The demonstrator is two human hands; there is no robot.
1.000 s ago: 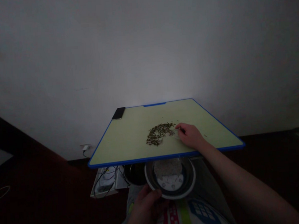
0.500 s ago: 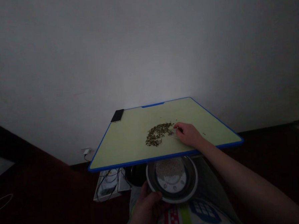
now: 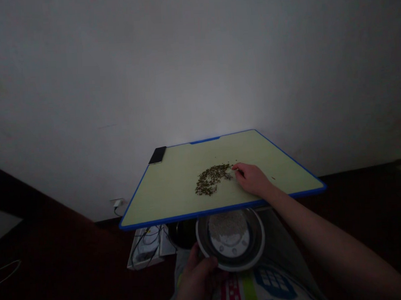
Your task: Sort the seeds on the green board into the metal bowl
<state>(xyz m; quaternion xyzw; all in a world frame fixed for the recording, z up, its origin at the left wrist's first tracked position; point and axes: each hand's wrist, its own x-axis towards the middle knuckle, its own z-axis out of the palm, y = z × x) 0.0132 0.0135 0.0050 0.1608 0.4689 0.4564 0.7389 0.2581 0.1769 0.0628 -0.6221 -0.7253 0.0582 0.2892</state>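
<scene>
A pale green board with a blue rim (image 3: pixel 176 191) lies flat in front of me. On it sits a pile of small dark grains (image 3: pixel 211 179). My right hand (image 3: pixel 252 179) rests on the board at the right edge of the pile, fingers curled, fingertip touching the grains. Below the board's near edge, my left hand (image 3: pixel 195 280) grips the rim of a round metal bowl (image 3: pixel 256 250) that holds pale grains.
A dark phone (image 3: pixel 157 155) lies on the board's far left corner. A white power strip with cables (image 3: pixel 148 251) sits on the dark floor at left. A white wall fills the background. Patterned cloth (image 3: pixel 255 290) lies under the bowl.
The view shifted slightly. My right hand's fingertips crept a little left toward the grain pile. The left hand keeps hold of the bowl.
</scene>
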